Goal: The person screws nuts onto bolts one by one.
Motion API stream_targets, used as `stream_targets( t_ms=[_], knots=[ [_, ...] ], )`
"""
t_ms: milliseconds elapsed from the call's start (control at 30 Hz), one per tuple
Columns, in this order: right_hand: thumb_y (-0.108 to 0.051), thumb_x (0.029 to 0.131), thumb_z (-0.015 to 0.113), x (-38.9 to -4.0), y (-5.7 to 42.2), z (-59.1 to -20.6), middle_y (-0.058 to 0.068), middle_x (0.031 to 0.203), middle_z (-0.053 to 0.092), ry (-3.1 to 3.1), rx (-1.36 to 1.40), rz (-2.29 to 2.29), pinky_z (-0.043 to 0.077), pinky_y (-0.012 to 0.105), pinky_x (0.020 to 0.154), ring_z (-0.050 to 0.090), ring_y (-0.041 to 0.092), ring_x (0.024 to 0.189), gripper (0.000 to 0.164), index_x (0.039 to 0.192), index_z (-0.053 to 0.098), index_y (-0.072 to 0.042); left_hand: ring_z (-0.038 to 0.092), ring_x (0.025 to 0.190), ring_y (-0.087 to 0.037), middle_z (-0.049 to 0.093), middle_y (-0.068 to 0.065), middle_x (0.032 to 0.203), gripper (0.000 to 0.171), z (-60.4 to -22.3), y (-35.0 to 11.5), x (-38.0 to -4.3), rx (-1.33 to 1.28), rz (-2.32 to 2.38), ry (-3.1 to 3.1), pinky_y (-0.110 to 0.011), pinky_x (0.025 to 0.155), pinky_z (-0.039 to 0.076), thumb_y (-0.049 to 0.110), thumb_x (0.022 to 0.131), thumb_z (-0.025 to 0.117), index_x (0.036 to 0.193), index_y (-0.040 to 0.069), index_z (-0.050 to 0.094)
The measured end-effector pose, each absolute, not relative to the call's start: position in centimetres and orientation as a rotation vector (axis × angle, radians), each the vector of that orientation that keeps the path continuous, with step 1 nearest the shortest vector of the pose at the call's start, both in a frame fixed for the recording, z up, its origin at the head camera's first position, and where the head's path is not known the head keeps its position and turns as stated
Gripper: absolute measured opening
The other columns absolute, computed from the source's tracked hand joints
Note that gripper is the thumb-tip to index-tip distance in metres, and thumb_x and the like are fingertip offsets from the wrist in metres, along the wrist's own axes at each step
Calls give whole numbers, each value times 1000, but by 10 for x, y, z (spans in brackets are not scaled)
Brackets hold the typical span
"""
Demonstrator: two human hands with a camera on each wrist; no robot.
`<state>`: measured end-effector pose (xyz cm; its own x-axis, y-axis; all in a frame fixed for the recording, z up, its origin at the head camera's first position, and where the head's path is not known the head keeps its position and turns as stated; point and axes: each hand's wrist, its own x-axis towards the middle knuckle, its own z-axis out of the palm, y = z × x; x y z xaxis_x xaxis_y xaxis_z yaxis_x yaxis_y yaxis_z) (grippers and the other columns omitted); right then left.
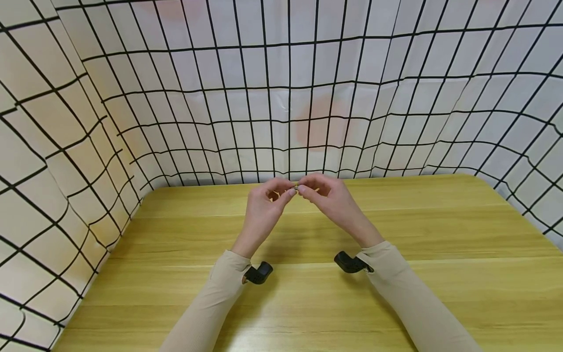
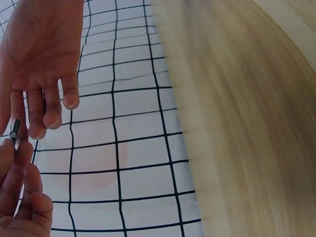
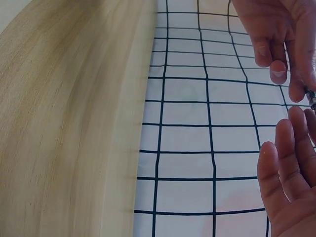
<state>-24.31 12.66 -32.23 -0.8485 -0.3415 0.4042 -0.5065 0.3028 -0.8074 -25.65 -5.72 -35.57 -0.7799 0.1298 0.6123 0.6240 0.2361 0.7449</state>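
A small dark bolt (image 2: 16, 126) with a silvery nut-like collar (image 2: 13, 134) on its shank is held between the two hands, over the far part of the table. My left hand (image 1: 266, 203) pinches one end between thumb and forefinger; its other fingers curl loosely at the lower left of the left wrist view. From the opposite side, the thumb and forefinger of my right hand (image 1: 335, 201) pinch the other end. The right hand's remaining fingers (image 3: 286, 163) extend apart from it. Fingertips hide part of the bolt (image 3: 311, 98) in the right wrist view.
Below the hands lies a wooden table (image 1: 299, 303). White sheeting with a black grid (image 1: 277, 105) rises behind its far edge and along both sides. Each sleeve cuff carries a black wrist camera, one on the left (image 1: 259, 273) and one on the right (image 1: 349, 262).
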Motion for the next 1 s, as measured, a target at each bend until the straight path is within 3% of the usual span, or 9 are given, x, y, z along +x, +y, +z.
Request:
stream_targets(
  t_ms=[167,500,700,1000],
  knots=[
    [-9,94,67,-243,126,-321,8,104,66,-2377,830,1546,49,42,81,59,21,94,23,117,64,-4,56,76,-12,67,4,88,8,-356,-57,-256,-681,-1559,-2097,-29,67,45,12,93,70,99,10,74],
    [-2,93,66,-248,125,-327,9,102,66,-2350,857,1508,49,42,83,59,20,94,13,106,64,-2,56,75,-12,68,4,87,7,-357,-57,-257,-680,-1567,-2100,-29,67,44,13,93,71,97,11,75],
    [-11,93,69,-267,130,-347,4,101,68,-2370,818,1481,49,41,80,60,19,91,15,108,69,-9,55,73,-14,70,4,91,8,-356,-59,-258,-683,-1578,-2093,-30,66,45,16,92,71,98,12,76],
    [-31,95,67,-268,134,-350,-5,103,69,-2397,799,1478,48,41,76,59,17,89,19,105,73,-16,55,72,-13,70,4,92,9,-356,-59,-257,-684,-1579,-2104,-28,65,45,14,93,71,99,11,75]
  ],
)
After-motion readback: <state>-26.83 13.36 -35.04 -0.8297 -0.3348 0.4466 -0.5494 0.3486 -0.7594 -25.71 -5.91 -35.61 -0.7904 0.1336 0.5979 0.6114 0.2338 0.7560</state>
